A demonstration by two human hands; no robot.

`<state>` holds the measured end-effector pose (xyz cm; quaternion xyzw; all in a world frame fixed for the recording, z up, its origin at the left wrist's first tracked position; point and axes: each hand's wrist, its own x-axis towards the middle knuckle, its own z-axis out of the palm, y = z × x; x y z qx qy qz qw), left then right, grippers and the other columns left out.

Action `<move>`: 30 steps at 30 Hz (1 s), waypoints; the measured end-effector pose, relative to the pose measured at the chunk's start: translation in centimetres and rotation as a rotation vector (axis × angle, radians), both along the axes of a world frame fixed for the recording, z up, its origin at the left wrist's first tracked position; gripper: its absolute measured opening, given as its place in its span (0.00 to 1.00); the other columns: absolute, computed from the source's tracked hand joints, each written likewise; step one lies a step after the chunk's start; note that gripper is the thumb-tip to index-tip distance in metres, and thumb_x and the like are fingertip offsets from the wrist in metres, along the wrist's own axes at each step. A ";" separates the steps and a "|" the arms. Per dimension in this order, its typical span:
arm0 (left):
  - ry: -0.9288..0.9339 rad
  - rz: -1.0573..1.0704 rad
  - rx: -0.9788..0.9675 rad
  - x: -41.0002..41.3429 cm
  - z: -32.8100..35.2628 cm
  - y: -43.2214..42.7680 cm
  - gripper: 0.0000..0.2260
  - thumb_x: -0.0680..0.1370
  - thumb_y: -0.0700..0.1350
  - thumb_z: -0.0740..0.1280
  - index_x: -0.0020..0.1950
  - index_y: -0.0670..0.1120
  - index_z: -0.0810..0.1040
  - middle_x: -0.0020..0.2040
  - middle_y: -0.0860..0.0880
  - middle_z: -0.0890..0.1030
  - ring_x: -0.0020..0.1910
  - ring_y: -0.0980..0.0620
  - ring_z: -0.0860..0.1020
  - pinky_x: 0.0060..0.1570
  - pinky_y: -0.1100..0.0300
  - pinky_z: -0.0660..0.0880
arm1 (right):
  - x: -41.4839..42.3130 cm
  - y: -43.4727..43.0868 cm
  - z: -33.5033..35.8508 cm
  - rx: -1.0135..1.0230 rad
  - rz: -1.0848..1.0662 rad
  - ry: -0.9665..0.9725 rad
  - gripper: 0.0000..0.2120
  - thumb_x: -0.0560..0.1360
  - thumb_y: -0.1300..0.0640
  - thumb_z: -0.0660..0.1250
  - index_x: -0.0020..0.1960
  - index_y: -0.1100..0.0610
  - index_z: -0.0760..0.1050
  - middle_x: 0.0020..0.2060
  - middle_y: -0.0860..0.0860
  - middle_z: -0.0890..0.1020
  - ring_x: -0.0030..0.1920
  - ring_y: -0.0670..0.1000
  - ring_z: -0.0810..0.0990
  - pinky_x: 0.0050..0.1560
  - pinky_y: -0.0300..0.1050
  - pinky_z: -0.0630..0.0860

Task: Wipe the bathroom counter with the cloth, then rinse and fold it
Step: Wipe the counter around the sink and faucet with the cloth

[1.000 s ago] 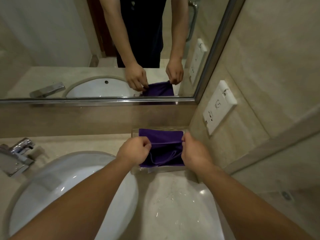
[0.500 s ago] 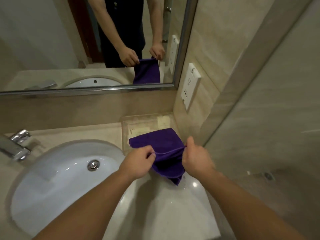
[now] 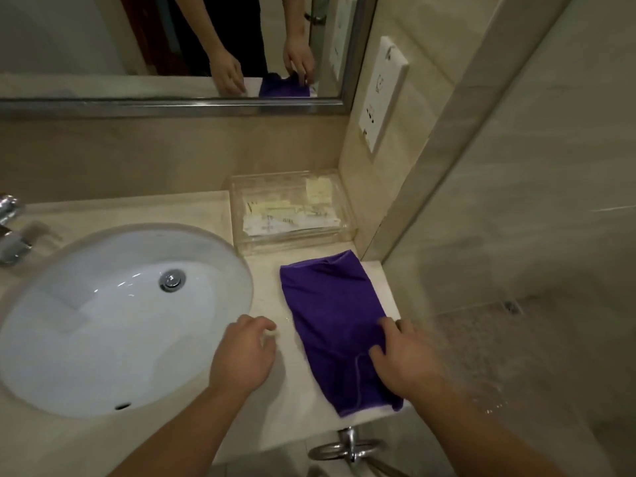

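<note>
The purple cloth [image 3: 327, 315] lies spread in a long folded strip on the beige counter [image 3: 272, 401], to the right of the sink. Its near end reaches the counter's front edge. My right hand [image 3: 402, 359] rests on the cloth's near right part, with its fingers spread on the fabric. My left hand [image 3: 244, 352] sits on the bare counter just left of the cloth, with its fingers loosely curled and nothing in them. The mirror [image 3: 172, 46] shows both hands and the cloth.
A white oval sink [image 3: 103, 321] fills the left, with a chrome faucet [image 3: 10, 232] at its far left. A clear plastic tray [image 3: 292, 211] holding papers stands behind the cloth. A wall socket [image 3: 382, 94], a glass partition [image 3: 516, 235] and a chrome towel ring [image 3: 347, 449] are at the right.
Both hands lifted the cloth out of the clear tray and brought it nearer. It now lies flat on the counter; my left hand has let go, and my right hand rests on it.
</note>
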<state>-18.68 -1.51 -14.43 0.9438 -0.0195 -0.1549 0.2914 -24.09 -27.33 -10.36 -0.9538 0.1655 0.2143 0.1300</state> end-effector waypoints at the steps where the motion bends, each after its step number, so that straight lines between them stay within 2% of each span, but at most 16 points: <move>1: -0.053 0.092 0.022 0.1 -0.7 0.3 0.11 0.77 0.43 0.66 0.59 0.49 0.80 0.56 0.46 0.78 0.56 0.43 0.75 0.56 0.51 0.72 | 0.4 0.6 -0.6 0.026 0.005 -0.093 0.26 0.80 0.45 0.58 0.76 0.51 0.61 0.71 0.54 0.68 0.68 0.55 0.68 0.66 0.50 0.69; 3: -0.062 0.230 0.067 0.9 -2.0 0.4 0.14 0.78 0.44 0.65 0.64 0.46 0.77 0.60 0.41 0.76 0.58 0.39 0.74 0.58 0.47 0.72 | 1.9 1.7 -1.8 0.061 0.033 -0.218 0.31 0.80 0.41 0.58 0.79 0.49 0.56 0.77 0.53 0.61 0.76 0.54 0.61 0.74 0.50 0.63; 5: 0.006 0.322 0.065 2.1 -3.1 0.1 0.16 0.81 0.47 0.61 0.67 0.46 0.74 0.63 0.41 0.75 0.60 0.39 0.73 0.60 0.46 0.70 | 3.7 2.8 -3.2 0.057 0.087 -0.240 0.34 0.80 0.37 0.55 0.81 0.47 0.48 0.81 0.53 0.51 0.80 0.54 0.49 0.79 0.52 0.52; 7: 0.035 0.380 0.054 3.0 -4.2 -0.6 0.15 0.82 0.49 0.57 0.67 0.47 0.73 0.63 0.43 0.75 0.60 0.41 0.73 0.59 0.47 0.69 | 5.6 3.7 -5.1 0.031 0.144 -0.215 0.37 0.80 0.32 0.50 0.81 0.44 0.40 0.82 0.52 0.41 0.81 0.54 0.38 0.79 0.54 0.41; 9: 0.004 0.424 0.110 3.5 -5.0 -1.4 0.15 0.83 0.50 0.54 0.65 0.49 0.74 0.61 0.46 0.77 0.58 0.43 0.74 0.55 0.49 0.69 | 7.3 4.3 -6.9 -0.007 0.179 -0.180 0.37 0.79 0.29 0.44 0.80 0.42 0.33 0.81 0.52 0.36 0.80 0.54 0.34 0.78 0.57 0.36; 12: -0.038 0.493 0.124 3.5 -5.2 -1.7 0.16 0.83 0.50 0.54 0.64 0.52 0.77 0.61 0.50 0.77 0.57 0.46 0.75 0.52 0.52 0.68 | 9.3 4.8 -8.5 -0.060 0.198 -0.164 0.36 0.77 0.27 0.38 0.79 0.40 0.31 0.80 0.52 0.34 0.79 0.55 0.31 0.77 0.61 0.33; 15: -0.014 0.572 0.063 3.6 -5.3 -1.3 0.16 0.83 0.49 0.54 0.63 0.54 0.79 0.63 0.53 0.76 0.58 0.47 0.76 0.52 0.55 0.65 | 11.3 5.3 -8.7 -0.058 0.251 -0.172 0.37 0.76 0.26 0.38 0.79 0.40 0.32 0.80 0.53 0.34 0.79 0.56 0.32 0.77 0.61 0.33; 18: -0.037 0.640 0.014 3.6 -5.1 -1.6 0.17 0.82 0.50 0.53 0.58 0.52 0.81 0.59 0.54 0.78 0.50 0.50 0.74 0.51 0.57 0.63 | 12.9 6.0 -8.6 -0.060 0.327 -0.172 0.37 0.76 0.26 0.37 0.79 0.39 0.32 0.80 0.53 0.34 0.79 0.57 0.31 0.77 0.62 0.33; 23: -0.063 0.719 -0.038 3.7 -5.7 -1.6 0.19 0.83 0.53 0.51 0.53 0.51 0.81 0.49 0.56 0.76 0.46 0.53 0.72 0.49 0.57 0.63 | 13.8 8.1 -9.0 -0.048 0.473 -0.201 0.37 0.76 0.26 0.38 0.79 0.39 0.34 0.80 0.54 0.34 0.79 0.58 0.32 0.77 0.63 0.34; 27: -0.088 0.839 0.005 4.1 -5.8 -1.8 0.21 0.84 0.54 0.49 0.49 0.44 0.77 0.47 0.48 0.78 0.45 0.47 0.72 0.47 0.54 0.64 | 12.6 9.2 -9.1 -0.024 0.612 -0.210 0.37 0.76 0.26 0.39 0.79 0.39 0.34 0.80 0.55 0.34 0.79 0.58 0.30 0.76 0.63 0.33; 30: -0.116 0.809 0.074 4.1 -5.5 -2.2 0.21 0.84 0.56 0.47 0.46 0.44 0.72 0.45 0.46 0.74 0.45 0.45 0.73 0.46 0.52 0.65 | 11.5 9.1 -9.2 -0.005 0.705 -0.213 0.36 0.76 0.26 0.40 0.79 0.37 0.35 0.80 0.53 0.35 0.79 0.56 0.31 0.77 0.62 0.33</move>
